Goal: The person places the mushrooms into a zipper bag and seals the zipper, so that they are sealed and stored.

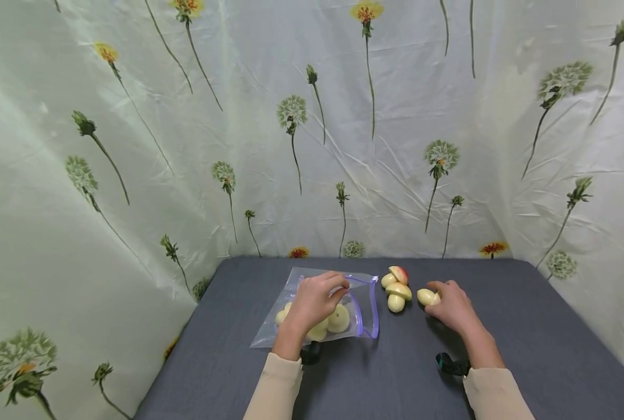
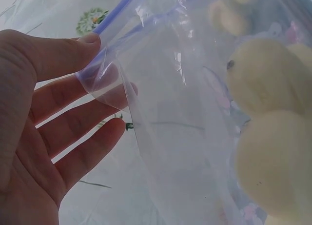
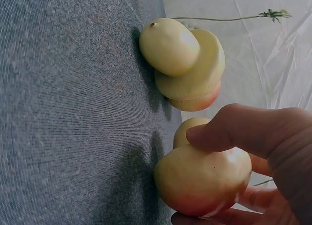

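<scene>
My left hand (image 1: 312,300) pinches the purple zip edge of a clear zip bag (image 2: 165,137) between thumb and fingers, its other fingers spread behind the plastic. Several pale yellow mushrooms (image 1: 338,319) lie inside the bag, partly hidden by that hand in the head view. On the right, my right hand (image 1: 453,308) grips a toy-like mushroom (image 3: 202,178) with a reddish, glossy cap, thumb on one side and fingers on the other. Left of it, two more such mushrooms lie close together, a nearer one (image 1: 397,297) and a farther one (image 1: 398,274) with a red patch.
A dark grey cloth-covered table (image 1: 217,361) carries everything. Behind and at the sides hangs a pale curtain (image 1: 259,140) printed with dandelions. A dark strap sits on each wrist.
</scene>
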Available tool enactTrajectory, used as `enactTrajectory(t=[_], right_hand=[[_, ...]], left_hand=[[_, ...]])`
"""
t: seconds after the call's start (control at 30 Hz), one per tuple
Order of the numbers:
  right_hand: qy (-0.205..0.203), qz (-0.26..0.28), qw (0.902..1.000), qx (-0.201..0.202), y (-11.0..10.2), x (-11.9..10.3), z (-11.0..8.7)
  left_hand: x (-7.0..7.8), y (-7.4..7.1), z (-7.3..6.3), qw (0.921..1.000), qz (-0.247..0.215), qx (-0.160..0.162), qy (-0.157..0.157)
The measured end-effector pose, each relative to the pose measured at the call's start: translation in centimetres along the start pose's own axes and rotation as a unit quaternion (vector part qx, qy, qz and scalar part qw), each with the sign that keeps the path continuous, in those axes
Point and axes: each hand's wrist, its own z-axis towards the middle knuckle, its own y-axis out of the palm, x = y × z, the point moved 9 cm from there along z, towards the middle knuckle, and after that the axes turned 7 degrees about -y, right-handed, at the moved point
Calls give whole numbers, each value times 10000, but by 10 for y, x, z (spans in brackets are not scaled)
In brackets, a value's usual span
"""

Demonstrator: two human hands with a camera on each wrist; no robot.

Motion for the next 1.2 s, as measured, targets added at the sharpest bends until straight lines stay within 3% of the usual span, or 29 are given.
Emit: enactTrajectory(t=[0.27, 0.5, 1.2], right_hand=[[64, 172, 9997, -185, 6, 0, -3], [138, 171, 9998, 25, 0, 3, -2], [217, 165, 9996, 71, -8, 6, -6]], left_hand=[[-1, 1, -1, 10000, -31, -7, 51], [-1, -1, 2, 10000, -88, 28, 23], [1, 7, 0, 9999, -29, -134, 28]])
